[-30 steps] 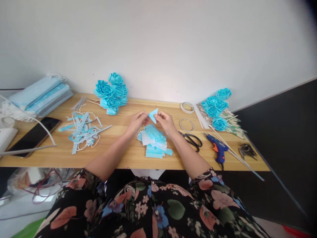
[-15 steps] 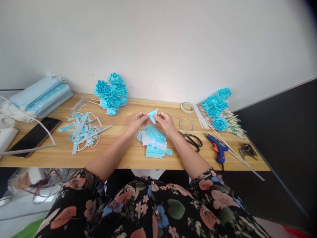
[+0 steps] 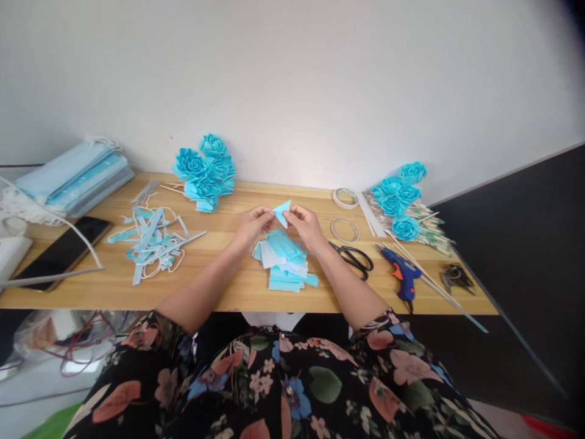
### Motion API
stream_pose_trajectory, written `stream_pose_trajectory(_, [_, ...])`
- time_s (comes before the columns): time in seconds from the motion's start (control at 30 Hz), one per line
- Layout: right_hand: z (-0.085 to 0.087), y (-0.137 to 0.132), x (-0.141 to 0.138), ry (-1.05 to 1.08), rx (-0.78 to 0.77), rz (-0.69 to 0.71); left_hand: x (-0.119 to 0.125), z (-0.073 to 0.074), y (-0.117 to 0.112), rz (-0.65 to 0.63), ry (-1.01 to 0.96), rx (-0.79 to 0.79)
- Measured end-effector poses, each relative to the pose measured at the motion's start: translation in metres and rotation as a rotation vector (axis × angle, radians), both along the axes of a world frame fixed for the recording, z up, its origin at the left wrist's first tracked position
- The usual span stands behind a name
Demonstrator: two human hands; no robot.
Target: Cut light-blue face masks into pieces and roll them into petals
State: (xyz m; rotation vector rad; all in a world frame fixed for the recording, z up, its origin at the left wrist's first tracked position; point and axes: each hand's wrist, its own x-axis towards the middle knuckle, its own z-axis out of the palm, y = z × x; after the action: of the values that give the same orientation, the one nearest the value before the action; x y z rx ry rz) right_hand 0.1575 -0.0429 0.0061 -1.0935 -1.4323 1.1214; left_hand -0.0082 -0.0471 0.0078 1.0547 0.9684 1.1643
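My left hand point(image 3: 253, 225) and my right hand point(image 3: 305, 224) meet over the middle of the wooden table point(image 3: 228, 286). Both pinch one small folded piece of blue mask fabric point(image 3: 282, 213), held a little above the tabletop with a pointed corner up. Just below my hands lies a pile of cut blue and white fabric pieces point(image 3: 284, 260). Black scissors point(image 3: 354, 258) rest just right of my right wrist.
Blue fabric roses point(image 3: 204, 171) lean on the wall; more roses on sticks point(image 3: 402, 201) lie at the right. Tape rolls point(image 3: 345, 213), a blue glue gun point(image 3: 402, 275), trimmed strips point(image 3: 153, 241), a phone point(image 3: 64, 250) and stacked masks point(image 3: 73, 177) also sit on the table.
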Motion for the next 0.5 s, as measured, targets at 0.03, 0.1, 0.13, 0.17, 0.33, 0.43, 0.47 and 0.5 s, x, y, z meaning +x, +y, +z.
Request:
stream_pose_trajectory(0.03, [0.0002,0.0,0.0001,-0.011,0.006,-0.007,-0.0001,0.0005,-0.0002,-0.01,-0.012,-0.015])
stream_pose_trajectory(0.1, [0.0007,-0.0001,0.0002,-0.02,0.016,-0.013,-0.0001,0.0017,-0.0005,-0.033,-0.04,-0.042])
stream_pose_trajectory(0.13, [0.001,-0.0001,0.0002,-0.02,0.018,-0.014,-0.0001,0.0023,-0.0006,-0.041,-0.051,-0.052])
stream_pose_trajectory(0.17, [0.0013,-0.0002,0.0003,-0.019,0.02,-0.015,0.0,0.0029,-0.0007,-0.044,-0.057,-0.059])
stream_pose_trajectory(0.33, [0.001,0.0001,0.0011,-0.046,0.031,-0.008,0.001,0.0029,0.0001,-0.015,-0.01,-0.054])
stream_pose_trajectory(0.43, [-0.0003,0.0004,0.0016,-0.062,0.042,0.011,0.0009,0.001,0.0009,0.008,0.046,0.015])
stream_pose_trajectory(0.47, [-0.0005,0.0004,0.0017,-0.068,0.045,0.016,0.0008,0.0004,0.0012,0.02,0.057,0.041])
stream_pose_trajectory(0.5, [-0.0004,0.0002,0.0017,-0.073,0.048,0.019,0.0006,0.0,0.0015,0.034,0.065,0.063])
